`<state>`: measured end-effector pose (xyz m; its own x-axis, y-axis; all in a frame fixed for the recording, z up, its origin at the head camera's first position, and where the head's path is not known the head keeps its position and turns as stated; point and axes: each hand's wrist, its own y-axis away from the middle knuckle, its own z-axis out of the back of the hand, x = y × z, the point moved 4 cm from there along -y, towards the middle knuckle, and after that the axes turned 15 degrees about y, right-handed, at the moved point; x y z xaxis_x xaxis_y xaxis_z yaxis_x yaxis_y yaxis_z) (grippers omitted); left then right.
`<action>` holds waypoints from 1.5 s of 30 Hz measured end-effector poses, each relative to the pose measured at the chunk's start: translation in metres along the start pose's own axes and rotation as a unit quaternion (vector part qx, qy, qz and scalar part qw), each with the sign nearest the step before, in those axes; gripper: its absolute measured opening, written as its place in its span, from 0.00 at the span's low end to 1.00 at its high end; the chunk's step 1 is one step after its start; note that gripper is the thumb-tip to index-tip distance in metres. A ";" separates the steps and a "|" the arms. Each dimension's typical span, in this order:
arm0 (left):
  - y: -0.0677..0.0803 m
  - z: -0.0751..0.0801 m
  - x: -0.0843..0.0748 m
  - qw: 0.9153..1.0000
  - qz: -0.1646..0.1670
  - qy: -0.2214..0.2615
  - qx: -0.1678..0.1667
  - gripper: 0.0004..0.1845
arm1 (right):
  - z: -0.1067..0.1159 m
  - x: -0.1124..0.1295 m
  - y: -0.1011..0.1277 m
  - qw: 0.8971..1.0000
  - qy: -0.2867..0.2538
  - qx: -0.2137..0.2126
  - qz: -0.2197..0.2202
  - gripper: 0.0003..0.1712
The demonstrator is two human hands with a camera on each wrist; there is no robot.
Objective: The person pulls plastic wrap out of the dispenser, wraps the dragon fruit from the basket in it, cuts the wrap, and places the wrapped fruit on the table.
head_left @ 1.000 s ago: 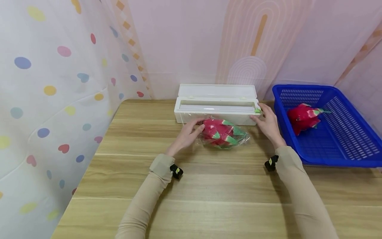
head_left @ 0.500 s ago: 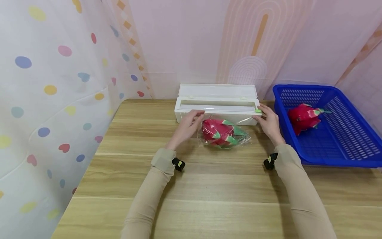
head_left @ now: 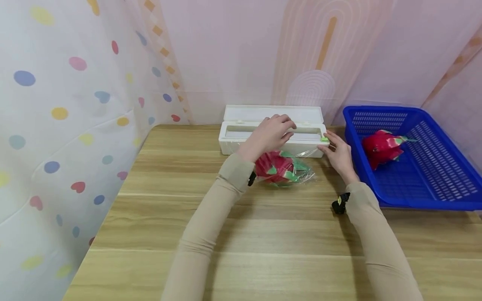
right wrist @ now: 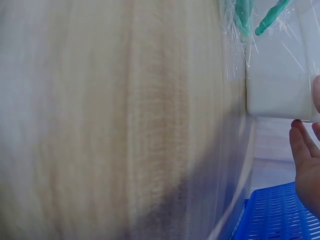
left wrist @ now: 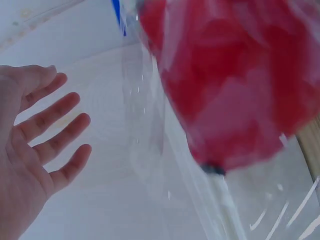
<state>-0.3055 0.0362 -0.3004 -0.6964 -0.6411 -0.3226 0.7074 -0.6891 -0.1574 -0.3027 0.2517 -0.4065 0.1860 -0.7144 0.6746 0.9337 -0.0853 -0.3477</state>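
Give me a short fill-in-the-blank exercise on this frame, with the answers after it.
1. The unwrapped dragon fruit lies in the ____ basket.
2. The left hand hovers over the white ____.
3. The wrapped dragon fruit sits on the ____.

Missing words: blue; cling film dispenser; table

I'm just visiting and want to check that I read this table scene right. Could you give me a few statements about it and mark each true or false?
1. A dragon fruit lies in the blue basket. True.
2. The fruit on the table is bare. False: clear film covers it.
3. The left hand is over the white film box. True.
4. The box lid is closed. False: it stands open at the back.
5. The right hand is inside the basket. False: it is at the box's right end, fingers by a green tab.
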 end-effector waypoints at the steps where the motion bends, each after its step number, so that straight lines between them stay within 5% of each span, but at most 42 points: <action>1: -0.005 -0.002 -0.002 1.000 -0.002 -0.005 0.009 0.16 | 0.001 0.001 0.001 1.000 -0.003 -0.001 -0.001 0.29; 11: -0.053 -0.036 -0.033 0.990 -0.023 -0.087 0.110 0.20 | 0.001 0.000 -0.002 0.999 0.036 0.004 -0.006 0.28; 19: -0.070 -0.060 -0.045 0.974 -0.005 -0.148 0.170 0.24 | 0.001 -0.002 -0.003 0.999 0.036 -0.001 -0.011 0.27; 32: -0.073 -0.069 -0.052 0.962 0.038 -0.189 0.194 0.27 | -0.001 -0.003 -0.002 0.998 0.060 0.005 -0.012 0.26; 45: -0.075 -0.077 -0.052 0.963 0.027 -0.204 0.177 0.25 | 0.001 -0.005 -0.002 0.998 0.054 0.013 -0.014 0.23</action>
<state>-0.3129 0.1468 -0.3437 -0.7003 -0.7090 0.0827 0.7086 -0.6766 0.2003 -0.3055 0.2557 -0.4083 0.1263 -0.7832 0.6087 0.9461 -0.0892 -0.3112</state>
